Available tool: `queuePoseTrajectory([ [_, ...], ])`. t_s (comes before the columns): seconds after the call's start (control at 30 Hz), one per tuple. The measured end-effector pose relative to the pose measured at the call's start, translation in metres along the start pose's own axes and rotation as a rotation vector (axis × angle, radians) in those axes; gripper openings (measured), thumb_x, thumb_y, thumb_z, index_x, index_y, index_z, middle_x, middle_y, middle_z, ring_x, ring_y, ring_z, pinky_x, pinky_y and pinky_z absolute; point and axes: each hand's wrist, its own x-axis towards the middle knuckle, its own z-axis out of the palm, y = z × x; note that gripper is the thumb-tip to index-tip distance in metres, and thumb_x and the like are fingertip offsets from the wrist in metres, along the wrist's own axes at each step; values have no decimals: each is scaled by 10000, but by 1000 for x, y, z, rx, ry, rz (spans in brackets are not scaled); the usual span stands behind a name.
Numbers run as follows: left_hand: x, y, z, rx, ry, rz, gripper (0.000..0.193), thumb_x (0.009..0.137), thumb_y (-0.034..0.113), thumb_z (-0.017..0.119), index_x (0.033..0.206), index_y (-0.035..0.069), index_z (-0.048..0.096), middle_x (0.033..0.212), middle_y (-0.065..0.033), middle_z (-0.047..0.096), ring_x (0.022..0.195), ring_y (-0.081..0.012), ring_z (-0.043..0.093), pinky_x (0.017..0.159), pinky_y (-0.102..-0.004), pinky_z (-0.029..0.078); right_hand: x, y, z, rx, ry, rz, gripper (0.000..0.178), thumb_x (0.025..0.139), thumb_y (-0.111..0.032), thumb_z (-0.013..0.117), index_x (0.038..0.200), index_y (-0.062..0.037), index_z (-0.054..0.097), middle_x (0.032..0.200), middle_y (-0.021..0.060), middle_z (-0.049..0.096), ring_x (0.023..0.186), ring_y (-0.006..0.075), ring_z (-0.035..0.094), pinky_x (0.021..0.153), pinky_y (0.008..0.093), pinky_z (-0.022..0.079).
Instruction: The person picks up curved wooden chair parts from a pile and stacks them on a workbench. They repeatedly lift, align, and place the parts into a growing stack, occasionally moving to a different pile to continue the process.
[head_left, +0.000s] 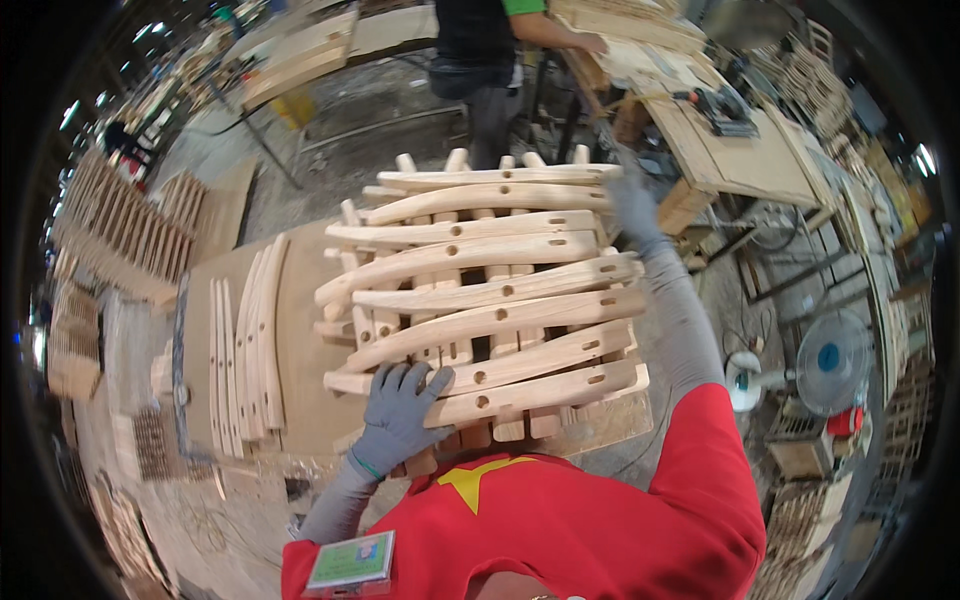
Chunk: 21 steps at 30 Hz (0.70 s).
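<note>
Several curved wooden slats (500, 317) with drilled holes and slots lie side by side, on top of crosswise wooden pieces (508, 429). My left hand (400, 412), in a grey glove, is at the left end of the nearest curved slat (530, 399). Its fingers and thumb close around that end. My right hand (632, 197), gloved too, is at the far right of the pile beside the slats' slotted ends. Motion smears its fingers, so its grip is unclear.
A few slim curved slats (262, 335) lie on the brown board (320, 290) at left. Stacked wooden parts (120, 225) stand beyond. At right are a fan (833, 362) and a workbench (745, 165) bearing a power tool (722, 110). Another person (485, 60) stands across from me.
</note>
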Motion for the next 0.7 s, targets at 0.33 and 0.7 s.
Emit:
queuePoseTrajectory([
  [0.33,-31,-11,1,78,18,-106,768,621,477,743,1290,180,512,1196,-114,506,1121,-302,453,1038,-480,276,5,-3,27,1106,-118,144,586,964,-484,413,1214,25,561,1111,86,607,1005,137,543,867,262,445],
  [0.7,-52,-25,20,4,191,-65,679,725,541,638,1270,155,516,1253,-145,478,1153,-335,445,1052,-542,262,-54,-33,-4,492,147,-273,445,1005,-262,393,1301,60,472,1316,144,505,1184,184,480,1012,283,361],
])
